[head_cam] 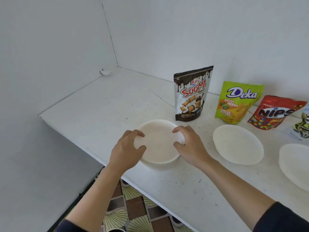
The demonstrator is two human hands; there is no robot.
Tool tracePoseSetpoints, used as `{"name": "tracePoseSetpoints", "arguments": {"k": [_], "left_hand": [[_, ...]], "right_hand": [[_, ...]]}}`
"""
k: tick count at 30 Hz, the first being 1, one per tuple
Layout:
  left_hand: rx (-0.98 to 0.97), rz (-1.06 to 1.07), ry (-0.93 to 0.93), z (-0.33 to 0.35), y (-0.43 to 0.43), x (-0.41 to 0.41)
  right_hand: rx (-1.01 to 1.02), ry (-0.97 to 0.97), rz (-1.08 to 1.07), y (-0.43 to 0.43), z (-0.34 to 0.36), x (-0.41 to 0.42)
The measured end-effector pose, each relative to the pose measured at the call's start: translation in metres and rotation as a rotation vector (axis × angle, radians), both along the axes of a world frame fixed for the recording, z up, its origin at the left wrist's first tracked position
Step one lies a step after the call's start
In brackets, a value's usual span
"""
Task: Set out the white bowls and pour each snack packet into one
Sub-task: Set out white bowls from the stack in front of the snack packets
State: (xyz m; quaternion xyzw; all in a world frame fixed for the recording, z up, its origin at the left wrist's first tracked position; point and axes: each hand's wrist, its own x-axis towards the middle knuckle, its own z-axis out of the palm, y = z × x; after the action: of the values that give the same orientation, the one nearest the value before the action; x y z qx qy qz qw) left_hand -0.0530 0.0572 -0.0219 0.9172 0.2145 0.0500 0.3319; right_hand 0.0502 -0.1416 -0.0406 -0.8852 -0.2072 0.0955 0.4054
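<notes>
both hands are clamped on a round white plastic bowl (158, 143) near the front edge of the table. the left hand (128, 148) curls thumb and fingers over its left rim, and the right hand (189, 144) does the same on the right rim. a further rim line shows beneath it, so this may be a small nested stack rather than one bowl; the view is too soft to be sure.

the bowl looks thin, light and slightly flexible, with a smooth, slippery surface. if it is nested, the lower one could lift with it. a pinch at the rim, with the other hand holding down whatever lies below, seems the best hold. it is unlikely to break, but it is light enough to skid.

a second shallow white bowl (237, 144) sits just to the right, and a third white bowl (296, 164) is cut off by the frame edge. behind them stand a dark brown soomi pouch (192, 94), a green deka pouch (237, 102), a red nips pouch (274, 113) and a fourth packet (302, 129), barely in view. none looks opened, so pouring is not yet begun.

the white table top (100, 106) is scuffed and dotted with dark specks. it is set into a corner of plain white walls (50, 47). a patterned tiled floor (138, 211) shows below its front edge.
</notes>
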Motion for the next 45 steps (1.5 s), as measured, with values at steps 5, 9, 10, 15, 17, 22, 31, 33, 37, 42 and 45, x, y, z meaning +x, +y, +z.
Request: {"name": "tracePoseSetpoints", "arguments": {"k": [5, 9, 10, 15, 17, 22, 31, 33, 37, 42, 45], "left_hand": [[0.025, -0.016, -0.018, 0.016, 0.008, 0.003], [0.001, -0.043, -0.109, 0.04, 0.002, 0.013], [-0.014, -0.05, -0.133, 0.048, -0.002, 0.017], [-0.105, -0.092, -0.268, 0.079, -0.043, 0.042], [-0.156, -0.145, -0.306, 0.088, -0.076, 0.051], [-0.318, -0.232, -0.368, 0.089, -0.132, 0.067], [-0.509, -0.414, -0.263, 0.067, -0.33, 0.092], [-0.581, -0.434, -0.216, 0.058, -0.373, 0.092], [-0.672, -0.479, -0.122, 0.033, -0.453, 0.086], [-0.633, -0.53, -0.008, -0.013, -0.526, 0.072], [-0.574, -0.552, 0.041, -0.036, -0.552, 0.066]], "right_hand": [[0.031, -0.032, 0.006, 0.0, 0.014, 0.006], [0.158, -0.066, -0.019, -0.003, 0.038, 0.014], [0.202, -0.062, -0.036, -0.006, 0.046, 0.016], [0.378, -0.06, -0.156, -0.049, 0.079, 0.024], [0.415, -0.074, -0.227, -0.083, 0.087, 0.025], [0.457, -0.064, -0.317, -0.149, 0.099, 0.019], [0.371, -0.102, -0.556, -0.351, 0.088, -0.01], [0.363, -0.124, -0.609, -0.392, 0.08, -0.017], [0.351, -0.111, -0.723, -0.467, 0.055, -0.032], [0.304, -0.086, -0.835, -0.53, 0.013, -0.052], [0.246, -0.013, -0.868, -0.548, -0.012, -0.057]]}}
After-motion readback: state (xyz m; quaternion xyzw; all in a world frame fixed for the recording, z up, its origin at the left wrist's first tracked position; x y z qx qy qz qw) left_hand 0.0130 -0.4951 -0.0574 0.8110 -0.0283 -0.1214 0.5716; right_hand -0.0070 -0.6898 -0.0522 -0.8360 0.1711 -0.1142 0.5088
